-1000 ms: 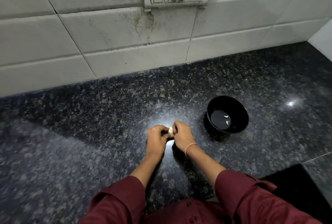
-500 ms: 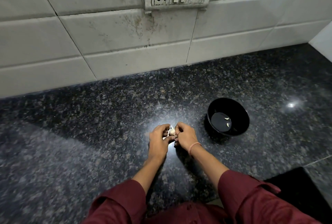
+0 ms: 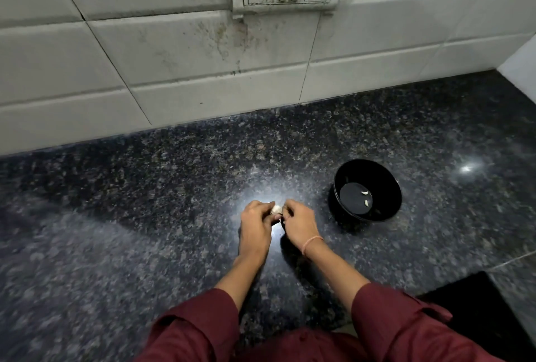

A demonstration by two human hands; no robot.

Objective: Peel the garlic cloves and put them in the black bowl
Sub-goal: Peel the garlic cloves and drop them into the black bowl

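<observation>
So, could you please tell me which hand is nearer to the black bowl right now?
Right. The right hand sits just left of the black bowl, apart from it; the left hand is farther left, beyond the garlic both hands pinch.

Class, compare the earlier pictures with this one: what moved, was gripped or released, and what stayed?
The left hand and right hand keep pinching the garlic between them; only their fingers shift slightly, peeling. Nothing was released. The black bowl, two cloves inside, stayed put.
</observation>
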